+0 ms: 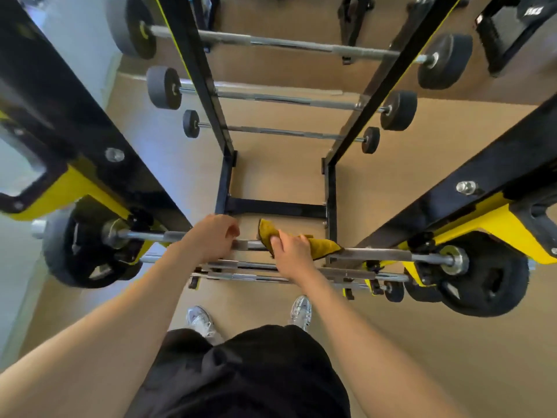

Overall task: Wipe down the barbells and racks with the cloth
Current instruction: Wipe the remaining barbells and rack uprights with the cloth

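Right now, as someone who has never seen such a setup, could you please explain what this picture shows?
There is no machine here: a person wears a wide-angle camera on the head, looking down at their own arms, dark shorts and pale shoes. They stand at a black and yellow rack that holds several barbells, on a tan floor. The left hand curls around the nearest barbell on its steel shaft. The right hand presses a yellow cloth onto the same shaft, just beside it. More barbells with grey plates rest on a second rack farther ahead.
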Demonstrator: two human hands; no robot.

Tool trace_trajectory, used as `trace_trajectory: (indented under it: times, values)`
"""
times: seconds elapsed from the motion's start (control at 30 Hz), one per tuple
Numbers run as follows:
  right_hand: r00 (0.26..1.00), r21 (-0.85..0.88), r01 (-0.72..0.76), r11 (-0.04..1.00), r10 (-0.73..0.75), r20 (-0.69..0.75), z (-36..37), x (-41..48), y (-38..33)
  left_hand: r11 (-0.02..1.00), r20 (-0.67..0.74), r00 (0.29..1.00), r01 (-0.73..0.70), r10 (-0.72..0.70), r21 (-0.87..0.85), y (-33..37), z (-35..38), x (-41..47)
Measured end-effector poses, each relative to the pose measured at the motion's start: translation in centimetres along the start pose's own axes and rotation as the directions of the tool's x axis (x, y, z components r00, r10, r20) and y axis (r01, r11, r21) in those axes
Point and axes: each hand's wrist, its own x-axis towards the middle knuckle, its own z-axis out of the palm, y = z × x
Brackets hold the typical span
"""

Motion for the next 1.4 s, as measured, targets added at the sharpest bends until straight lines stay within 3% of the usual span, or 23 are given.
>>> trace_trajectory:
  times: [0.13, 0.33, 0.47, 0.6, 0.67, 0.73, 0.8, 0.87, 0.97, 1.13, 1.3, 1.4]
  values:
    - [0.986, 0.086, 0.094, 0.992, -0.104, 0.131, 7.4, 0.6, -8.3, 0.999, -0.073, 0.997, -0.021, 0.023, 0.031, -5.8, -2.2, -2.8]
    - [0.985, 0.265, -0.133, 0.955, 0.158, -0.073, 11.4, 0.0, -14.5, 0.999, -0.220, 0.975, -0.039, 0.035, -0.012, -13.5, -5.5, -7.0]
    - [0.980, 0.306, -0.125, 0.944, 0.165, -0.109, 13.3, 0.4, -18.5, 0.993, -0.335, 0.936, -0.085, 0.108, 0.083, -17.1, -6.4, -9.1]
    - [0.991, 0.217, 0.089, 0.972, -0.064, -0.121, 17.8, 0.9, -22.5, 0.972, -0.513, 0.829, -0.150, 0.225, 0.183, -19.6, -7.2, -10.4]
    - [0.964, 0.102, 0.178, 0.979, -0.152, -0.218, 19.6, 1.3, -24.2, 0.960, -0.629, 0.728, -0.157, 0.271, 0.231, -20.8, -7.6, -11.1]
    - [0.929, 0.006, 0.175, 0.985, -0.163, -0.332, 20.2, 1.9, -25.9, 0.959, -0.705, 0.657, -0.107, 0.265, 0.261, -22.0, -7.6, -11.4]
    - [0.910, -0.121, 0.159, 0.980, -0.193, -0.368, 20.5, 2.6, -26.6, 0.972, -0.692, 0.705, 0.013, 0.157, 0.233, -23.1, -7.6, -11.4]
    - [0.918, -0.347, 0.250, 0.904, -0.335, -0.212, 20.9, 3.0, -26.2, 0.988, -0.633, 0.774, 0.109, -0.018, 0.105, -24.0, -7.5, -11.3]
    - [0.892, -0.566, 0.362, 0.741, -0.452, -0.020, 20.7, 2.7, -25.2, 0.992, -0.468, 0.875, 0.094, -0.123, -0.086, -24.7, -8.0, -11.1]
    - [0.899, -0.629, 0.348, 0.695, -0.438, 0.014, 18.2, 2.7, -25.1, 0.982, -0.292, 0.939, 0.156, -0.180, -0.103, -24.7, -8.7, -9.8]
    - [0.957, -0.621, 0.168, 0.766, -0.279, -0.085, 15.5, 2.1, -23.0, 0.981, -0.221, 0.957, 0.195, -0.190, 0.005, -24.5, -8.6, -9.3]
    - [0.962, -0.585, 0.218, 0.781, -0.271, -0.003, 16.7, 2.7, -26.3, 0.974, -0.219, 0.952, 0.223, -0.213, 0.023, -24.2, -8.8, -9.1]
